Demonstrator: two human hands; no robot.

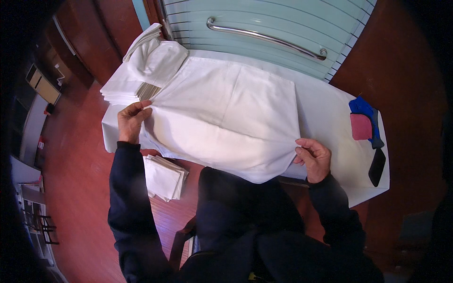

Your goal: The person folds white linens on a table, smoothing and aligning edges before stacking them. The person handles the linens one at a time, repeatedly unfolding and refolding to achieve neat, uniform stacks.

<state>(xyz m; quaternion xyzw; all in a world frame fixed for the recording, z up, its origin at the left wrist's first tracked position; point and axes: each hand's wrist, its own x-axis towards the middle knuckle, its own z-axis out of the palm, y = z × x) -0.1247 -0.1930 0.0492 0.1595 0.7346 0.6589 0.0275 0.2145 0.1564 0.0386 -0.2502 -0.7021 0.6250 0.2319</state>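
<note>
A white cloth (226, 106) is spread over the table before me, its near edge hanging down towards my lap. My left hand (132, 118) pinches the cloth's left edge between thumb and fingers. On the right, my right hand (314, 155) pinches its opposite edge, and a taut fold runs between the two grips. Just beyond my left hand lies a stack of folded white cloths (116, 85), with beige folded cloths (148, 91) beside it. A bundled white cloth (159, 60) rests on top of the stack.
The white-covered table (325, 116) carries a blue and pink fabric item (361, 118) and a black phone-like object (377, 167) at its right end. More folded white cloths (164, 177) sit low by my left forearm. A metal handle (265, 35) crosses the glass panel (269, 14) behind.
</note>
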